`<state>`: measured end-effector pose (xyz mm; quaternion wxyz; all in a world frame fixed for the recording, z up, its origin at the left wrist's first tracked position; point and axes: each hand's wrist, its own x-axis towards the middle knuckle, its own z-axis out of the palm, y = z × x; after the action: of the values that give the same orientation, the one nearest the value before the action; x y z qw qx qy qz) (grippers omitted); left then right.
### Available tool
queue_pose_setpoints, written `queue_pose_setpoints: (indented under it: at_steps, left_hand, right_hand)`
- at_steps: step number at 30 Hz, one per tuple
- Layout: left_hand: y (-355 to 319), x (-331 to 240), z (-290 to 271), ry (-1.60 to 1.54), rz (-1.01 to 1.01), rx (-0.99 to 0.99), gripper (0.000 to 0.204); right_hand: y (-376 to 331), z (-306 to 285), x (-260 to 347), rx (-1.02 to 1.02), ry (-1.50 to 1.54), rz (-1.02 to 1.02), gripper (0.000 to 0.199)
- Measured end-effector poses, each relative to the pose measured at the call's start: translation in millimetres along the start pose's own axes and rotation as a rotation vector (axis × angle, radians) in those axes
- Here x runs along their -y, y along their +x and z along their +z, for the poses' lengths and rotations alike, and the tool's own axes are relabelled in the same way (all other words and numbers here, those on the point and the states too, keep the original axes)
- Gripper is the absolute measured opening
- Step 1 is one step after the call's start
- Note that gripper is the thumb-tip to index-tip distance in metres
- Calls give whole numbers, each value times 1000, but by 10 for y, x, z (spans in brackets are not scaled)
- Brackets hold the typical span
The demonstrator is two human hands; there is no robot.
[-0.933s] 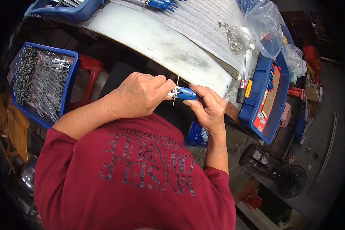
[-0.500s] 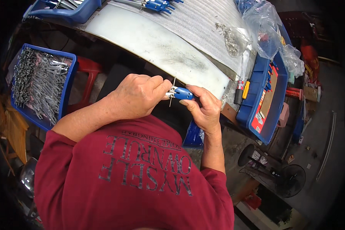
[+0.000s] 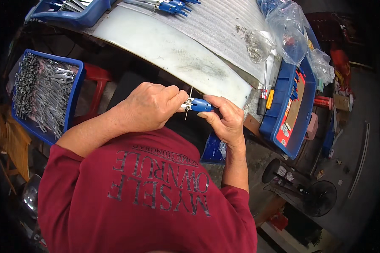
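Observation:
Just off the table's near edge, both my hands hold a small tool-like piece with a blue plastic body [image 3: 200,105] and a pale metal end. My left hand [image 3: 150,105] is closed around the metal end, mostly hiding it. Thumb and fingers of my right hand [image 3: 227,121] pinch the outer end of the blue body. A thin metal pin [image 3: 191,91] sticks out crosswise on both sides of the piece, where metal meets blue. What exactly the piece is, I cannot tell.
Similar blue-ended pieces [image 3: 171,6] lie on the foam-covered table. Small metal parts spill from a clear bag [image 3: 257,46]. Screwdrivers [image 3: 270,99] rest beside a blue bin [image 3: 269,126] at right. Another blue bin [image 3: 74,99], left, holds many metal parts, near a red stool [image 3: 98,80].
The blue body has rolled slightly, so its slot now faces up more. My hands keep nearly the same place and grip.

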<state>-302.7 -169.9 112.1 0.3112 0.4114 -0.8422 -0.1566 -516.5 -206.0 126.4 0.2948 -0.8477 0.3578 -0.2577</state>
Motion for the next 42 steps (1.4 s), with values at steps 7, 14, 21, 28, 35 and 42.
queue_pose_setpoints:
  at_steps: [7, 14, 21, 28, 35, 42]
  left_hand:
    - [1, -11, 22, 18, -11, -19, 20]
    - [-1, -12, 34, 29, -31, -14, 20]
    - [6, -10, 15, 1, -21, 0, 20]
    - [4, 3, 18, 4, -20, -9, 21]
    - [4, 9, 31, 20, -27, 1, 22]
    - [-5, -4, 37, 28, -35, -14, 23]
  right_hand:
    - [-11, 37, -7, -34, 19, 29, 34]
    - [-23, 48, -2, -58, 15, 51, 34]
    - [3, -7, -18, -7, 15, 37, 33]
    - [23, -11, -32, -1, 7, 4, 33]
    - [8, 12, -37, -16, 1, 37, 33]
    - [-10, 35, -48, -27, 11, 30, 34]
